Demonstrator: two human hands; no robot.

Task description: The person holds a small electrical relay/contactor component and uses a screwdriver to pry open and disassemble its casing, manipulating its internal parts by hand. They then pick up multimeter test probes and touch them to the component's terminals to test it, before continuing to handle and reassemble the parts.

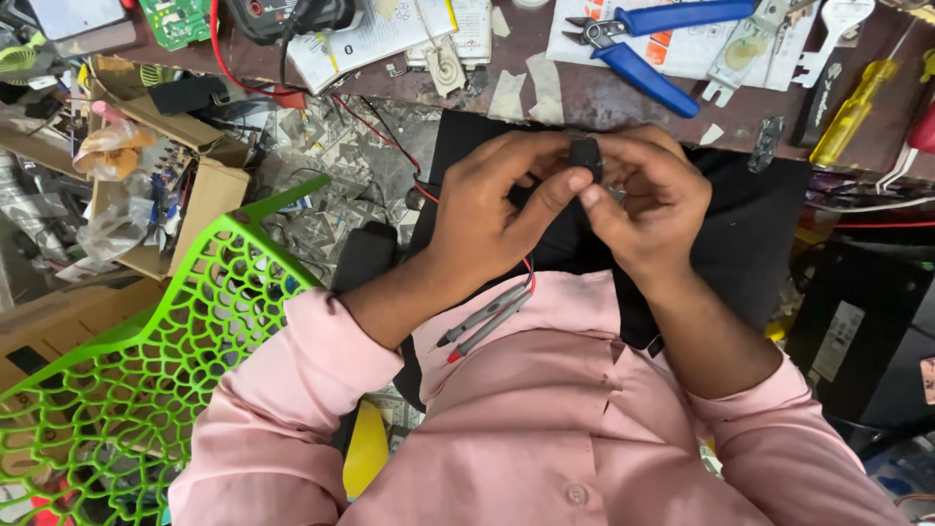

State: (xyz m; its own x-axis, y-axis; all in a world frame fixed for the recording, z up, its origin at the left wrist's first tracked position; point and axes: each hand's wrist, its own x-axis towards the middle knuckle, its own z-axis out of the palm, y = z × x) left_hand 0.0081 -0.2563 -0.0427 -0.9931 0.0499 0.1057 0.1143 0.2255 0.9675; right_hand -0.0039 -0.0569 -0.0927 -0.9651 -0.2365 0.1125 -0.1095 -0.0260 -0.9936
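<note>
A small black part (585,156) is pinched between the fingers of both hands, above my lap and just below the workbench edge. My left hand (497,209) grips it from the left with thumb and forefinger. From the right, my right hand (648,205) closes its fingers around it. Two grey test probes (484,323) with red tips lie on my pink shirt, under my left wrist; their red and black leads run up behind the hands.
Blue-handled pliers (643,49) lie on the brown workbench (584,97), with a yellow screwdriver (855,109), papers and a dark meter (282,15). A green lattice plastic chair (146,360) stands at left beside cardboard boxes (195,195).
</note>
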